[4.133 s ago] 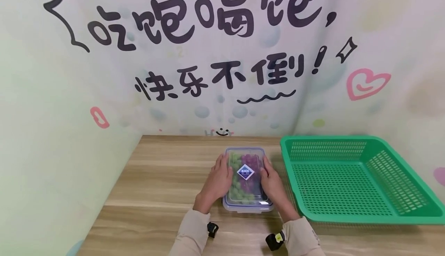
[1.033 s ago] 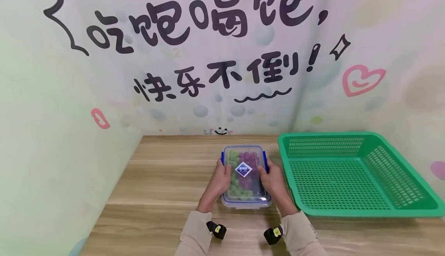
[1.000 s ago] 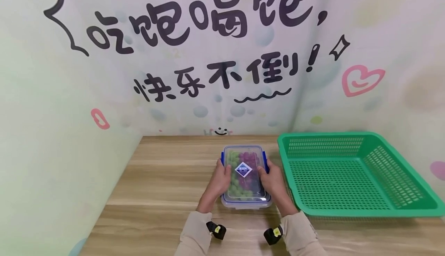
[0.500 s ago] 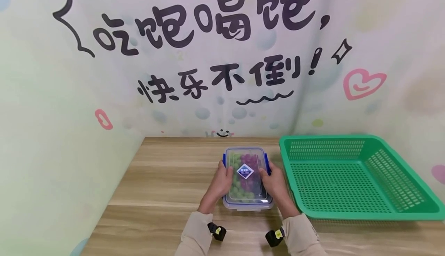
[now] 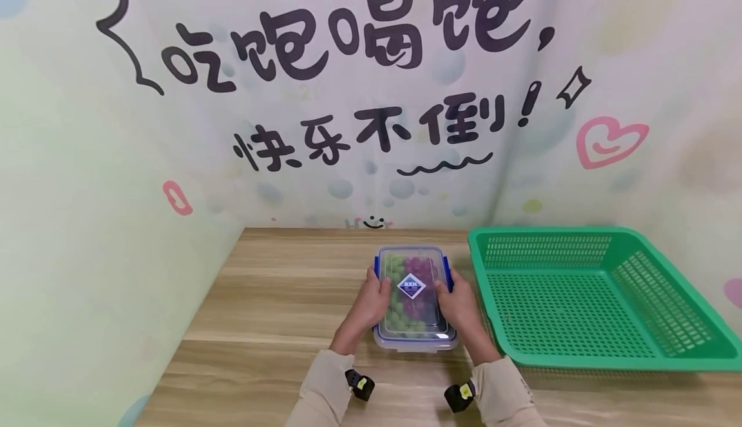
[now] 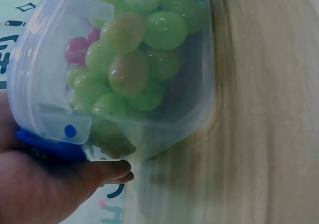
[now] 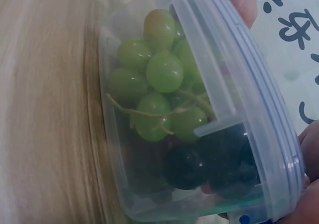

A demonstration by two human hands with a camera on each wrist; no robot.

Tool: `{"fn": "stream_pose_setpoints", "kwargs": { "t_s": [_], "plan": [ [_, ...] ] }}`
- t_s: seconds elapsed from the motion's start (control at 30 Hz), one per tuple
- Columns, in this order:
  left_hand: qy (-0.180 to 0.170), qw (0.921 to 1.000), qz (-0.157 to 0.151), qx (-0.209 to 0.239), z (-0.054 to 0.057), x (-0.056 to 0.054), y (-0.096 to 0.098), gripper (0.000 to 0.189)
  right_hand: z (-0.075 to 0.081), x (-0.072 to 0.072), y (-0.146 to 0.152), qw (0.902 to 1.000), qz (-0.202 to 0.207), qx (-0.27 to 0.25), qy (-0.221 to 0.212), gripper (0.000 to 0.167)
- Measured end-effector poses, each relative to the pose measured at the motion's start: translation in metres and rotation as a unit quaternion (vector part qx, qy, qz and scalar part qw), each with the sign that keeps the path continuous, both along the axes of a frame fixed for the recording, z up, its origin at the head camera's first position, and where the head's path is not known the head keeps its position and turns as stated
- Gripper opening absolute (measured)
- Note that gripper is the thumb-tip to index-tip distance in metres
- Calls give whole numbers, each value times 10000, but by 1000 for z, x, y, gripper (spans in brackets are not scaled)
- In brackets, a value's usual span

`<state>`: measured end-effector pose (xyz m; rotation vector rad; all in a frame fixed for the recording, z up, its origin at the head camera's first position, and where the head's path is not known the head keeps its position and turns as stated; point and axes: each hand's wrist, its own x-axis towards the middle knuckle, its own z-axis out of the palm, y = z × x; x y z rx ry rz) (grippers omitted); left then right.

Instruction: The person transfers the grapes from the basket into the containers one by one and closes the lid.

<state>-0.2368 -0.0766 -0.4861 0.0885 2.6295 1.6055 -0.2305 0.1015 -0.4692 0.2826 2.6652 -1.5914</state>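
A clear lidded food container [image 5: 413,314] with a blue seal and a diamond label lies between the two hands over the wooden table. My left hand [image 5: 368,303] grips its left side, thumb on the lid; my right hand [image 5: 459,304] holds the right side the same way. Green grapes [image 6: 124,59] and reddish grapes [image 6: 76,51] show through the walls, and dark grapes [image 7: 184,165] appear in the right wrist view. A blue clip [image 6: 52,147] sits by the left thumb base. Fingers below the lid are mostly hidden in the head view.
A green plastic basket [image 5: 493,324] with perforated sides stands just right of the right hand. The wood-grain table [image 5: 261,304] meets a printed wall [image 5: 290,201] at the back, with a pale wall on the left.
Since the oldest frame, both hands have shifted down along the container, and blue side clips have come into sight. Over the last second the grip stays the same; the view shifts slightly.
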Motion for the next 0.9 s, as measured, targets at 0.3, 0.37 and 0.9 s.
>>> {"fn": "stream_pose_setpoints", "kwargs": {
  "t_s": [0.3,0.37,0.9],
  "plan": [
    [-135,9997,-183,91,3,1,-2,65,4,1,4,9980,105,598,185,57],
    [-116,9998,-169,85,4,1,-3,65,6,0,5,9953,191,884,349,58],
    [343,9845,-91,-1719,31,7,-26,76,60,6,30,9892,1081,883,437,68]
  ]
}}
